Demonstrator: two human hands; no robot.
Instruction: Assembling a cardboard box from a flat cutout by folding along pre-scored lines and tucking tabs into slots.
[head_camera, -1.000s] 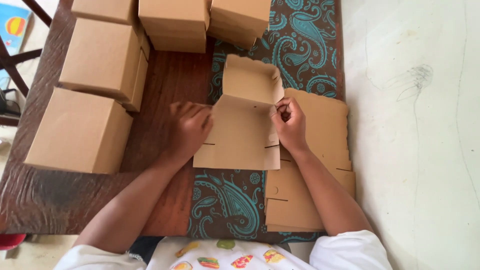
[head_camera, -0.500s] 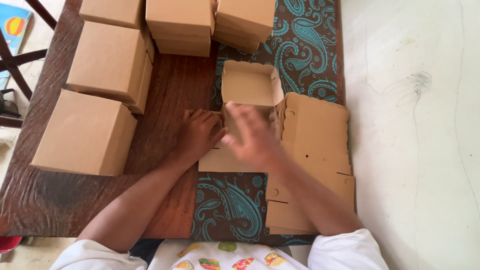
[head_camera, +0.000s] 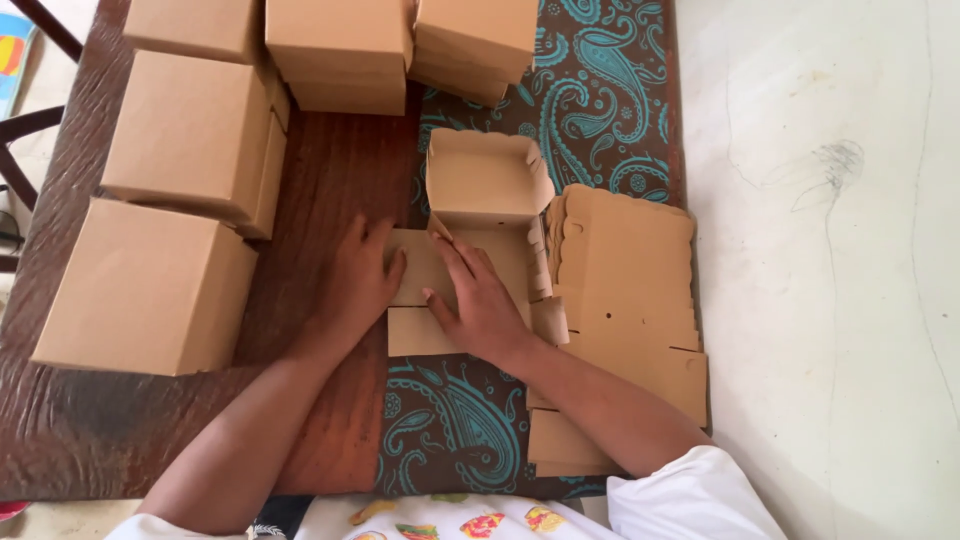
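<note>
Right hand (head_camera: 483, 305) lowered, left hand (head_camera: 362, 283) pressing box blank (head_camera: 478, 190)

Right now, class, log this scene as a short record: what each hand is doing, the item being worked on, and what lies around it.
left hand: flat on the left edge of the cardboard blank
right hand: flat, fingers spread, on the blank's middle
cardboard blank: partly folded, far end raised into a tray shape
stack of flat blanks: right of the hands
folded boxes: left and far side
table: dark wood, paisley cloth
</note>
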